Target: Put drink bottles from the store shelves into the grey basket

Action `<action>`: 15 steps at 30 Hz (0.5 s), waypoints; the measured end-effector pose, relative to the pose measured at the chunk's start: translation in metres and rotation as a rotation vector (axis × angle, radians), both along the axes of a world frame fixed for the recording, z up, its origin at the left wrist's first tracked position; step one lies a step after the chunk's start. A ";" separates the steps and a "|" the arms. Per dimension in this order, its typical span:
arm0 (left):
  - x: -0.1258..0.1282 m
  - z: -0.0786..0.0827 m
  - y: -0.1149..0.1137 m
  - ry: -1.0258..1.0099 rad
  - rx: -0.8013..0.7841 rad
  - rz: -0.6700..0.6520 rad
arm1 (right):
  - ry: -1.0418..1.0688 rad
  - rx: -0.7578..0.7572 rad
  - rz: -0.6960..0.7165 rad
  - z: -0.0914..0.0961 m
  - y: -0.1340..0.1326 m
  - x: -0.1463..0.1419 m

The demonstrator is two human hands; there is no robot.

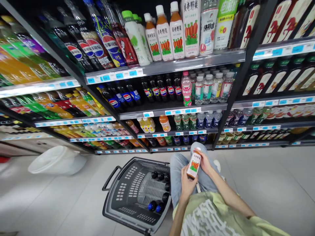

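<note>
I hold a small bottle of orange vegetable juice [194,165] with a white label showing carrots, low in front of my knees. My left hand [187,184] grips its lower end from below. My right hand [204,161] wraps round its upper part and cap. A grey shopping basket [118,196] stands on the floor just left of my legs, with several dark bottles [161,191] lying along its right side. Matching juice bottles [164,32] stand on the top shelf.
Tall black shelves [172,65] full of drinks run across the view, with cola bottles [123,98] in the middle rows and blue price tags on the edges. A white plastic bucket [55,160] lies on the pale tiled floor at the left.
</note>
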State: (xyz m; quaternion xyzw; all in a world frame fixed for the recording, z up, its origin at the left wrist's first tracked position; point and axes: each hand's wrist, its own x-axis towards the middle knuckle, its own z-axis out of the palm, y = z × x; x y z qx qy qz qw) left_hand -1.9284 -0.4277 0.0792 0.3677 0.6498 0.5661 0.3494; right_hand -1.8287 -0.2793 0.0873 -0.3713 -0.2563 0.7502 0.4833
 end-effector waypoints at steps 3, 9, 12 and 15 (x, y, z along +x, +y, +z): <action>0.000 -0.006 0.000 -0.091 -0.033 -0.050 | -0.031 0.060 0.027 0.001 0.000 0.000; -0.003 -0.015 -0.001 -0.311 -0.051 -0.128 | -0.093 0.110 0.051 -0.001 -0.002 0.001; -0.005 -0.016 -0.001 -0.395 -0.032 -0.171 | -0.086 0.126 0.073 0.002 -0.004 0.002; -0.006 -0.021 0.003 -0.520 -0.020 -0.161 | -0.081 0.120 0.069 0.006 -0.005 0.003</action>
